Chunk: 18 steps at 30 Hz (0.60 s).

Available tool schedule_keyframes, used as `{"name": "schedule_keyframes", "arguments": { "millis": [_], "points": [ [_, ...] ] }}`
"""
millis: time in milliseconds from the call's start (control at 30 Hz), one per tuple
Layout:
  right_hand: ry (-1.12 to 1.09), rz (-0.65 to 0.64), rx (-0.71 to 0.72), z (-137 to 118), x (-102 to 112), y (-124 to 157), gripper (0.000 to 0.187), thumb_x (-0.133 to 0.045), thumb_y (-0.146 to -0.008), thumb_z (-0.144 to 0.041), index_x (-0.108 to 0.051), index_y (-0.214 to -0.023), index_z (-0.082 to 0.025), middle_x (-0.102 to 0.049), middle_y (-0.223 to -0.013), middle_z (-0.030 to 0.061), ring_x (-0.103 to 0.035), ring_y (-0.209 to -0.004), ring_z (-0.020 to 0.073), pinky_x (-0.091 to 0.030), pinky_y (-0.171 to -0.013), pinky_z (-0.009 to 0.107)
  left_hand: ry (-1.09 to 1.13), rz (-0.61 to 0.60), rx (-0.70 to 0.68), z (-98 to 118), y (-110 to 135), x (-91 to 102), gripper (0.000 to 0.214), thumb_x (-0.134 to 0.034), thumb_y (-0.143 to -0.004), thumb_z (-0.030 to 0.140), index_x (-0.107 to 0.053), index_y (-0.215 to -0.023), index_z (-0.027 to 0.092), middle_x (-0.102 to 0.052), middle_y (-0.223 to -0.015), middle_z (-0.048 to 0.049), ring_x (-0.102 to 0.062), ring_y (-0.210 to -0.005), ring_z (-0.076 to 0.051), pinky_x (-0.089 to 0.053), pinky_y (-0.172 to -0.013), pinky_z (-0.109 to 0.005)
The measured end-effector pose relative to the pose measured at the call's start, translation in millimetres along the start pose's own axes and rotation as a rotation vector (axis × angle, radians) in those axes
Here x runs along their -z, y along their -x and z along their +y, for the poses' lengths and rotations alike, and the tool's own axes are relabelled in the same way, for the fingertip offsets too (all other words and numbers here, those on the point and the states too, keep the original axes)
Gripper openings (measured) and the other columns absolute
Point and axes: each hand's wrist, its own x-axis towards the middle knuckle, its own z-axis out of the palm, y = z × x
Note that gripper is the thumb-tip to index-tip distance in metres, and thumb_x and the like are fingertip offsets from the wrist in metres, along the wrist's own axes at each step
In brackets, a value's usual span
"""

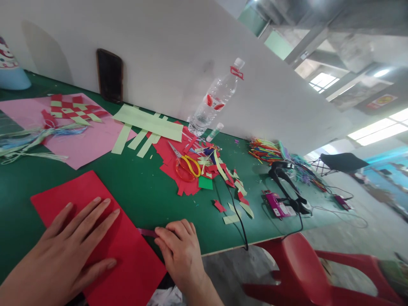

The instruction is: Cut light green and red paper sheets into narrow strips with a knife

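My left hand (76,242) lies flat on a sheet of red paper (127,259), its fingers spread. The red sheet rests at a slant near the front edge of the green table. Just to its right, my right hand (181,250) is closed, thumb and forefinger pinching a thin purple strip-like thing (147,232). The far end of that thing meets the red sheet's right edge; I cannot tell whether it goes under. Most of it is hidden by my fingers, so its exact kind is unclear. Beyond both hands, scissors (188,165) with yellow and orange handles lie on red paper scraps (168,159).
Pale green paper strips (149,123) and pink paper (81,146) with a red-green woven piece (75,108) lie behind. A phone (110,76) and a plastic bottle (215,102) stand by the wall. Right: a glue stick (215,132), pipe cleaners (266,151), a black strap (288,185), a red chair (302,263).
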Motion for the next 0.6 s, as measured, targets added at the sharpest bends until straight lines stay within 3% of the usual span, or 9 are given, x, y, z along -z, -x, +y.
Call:
{"name": "schedule_keyframes", "arguments": {
  "millis": [133,333,433,600],
  "points": [
    [-0.007,-0.009,-0.016,0.9,-1.9,0.2,0.014,-0.065,-0.109,-0.025,-0.079,-0.111,-0.028,-0.072,-0.091,0.0015,-0.064,-0.084,0.0203,-0.042,-0.076,0.034,0.02,0.01,0.061,3.4,0.9,-0.4,0.105,-0.059,-0.084,0.089,-0.018,-0.172,0.046,-0.051,-0.171,0.0011,-0.049,-0.157,-0.035,-0.017,-0.139,-0.06],
    [0.015,-0.012,-0.03,-0.4,-2.7,1.4,0.013,-0.067,-0.108,-0.025,-0.079,-0.111,-0.028,-0.073,-0.091,0.0015,-0.065,-0.084,0.0206,-0.041,-0.075,0.035,-0.011,-0.029,0.033,4.2,4.0,1.8,0.105,-0.064,-0.087,0.079,-0.017,-0.173,0.042,-0.049,-0.173,-0.0007,-0.045,-0.16,-0.036,-0.015,-0.14,-0.063],
    [0.019,-0.012,-0.022,-2.4,-5.3,0.6,0.011,-0.068,-0.108,-0.028,-0.079,-0.11,-0.029,-0.074,-0.091,0.001,-0.065,-0.083,0.0206,-0.041,-0.075,0.035,0.018,-0.042,0.056,8.8,0.7,6.4,0.104,-0.062,-0.087,0.082,-0.017,-0.173,0.044,-0.051,-0.172,-0.0001,-0.046,-0.159,-0.035,-0.017,-0.139,-0.062],
    [-0.007,0.016,-0.032,-1.4,-7.3,0.3,0.013,-0.066,-0.108,-0.023,-0.079,-0.111,-0.028,-0.073,-0.092,0.002,-0.065,-0.084,0.0203,-0.043,-0.076,0.034,0.053,0.039,0.069,8.9,-1.7,5.1,0.099,-0.058,-0.087,0.087,-0.026,-0.171,0.044,-0.054,-0.169,-0.0004,-0.05,-0.156,-0.033,-0.016,-0.14,-0.058]
  ]
}}
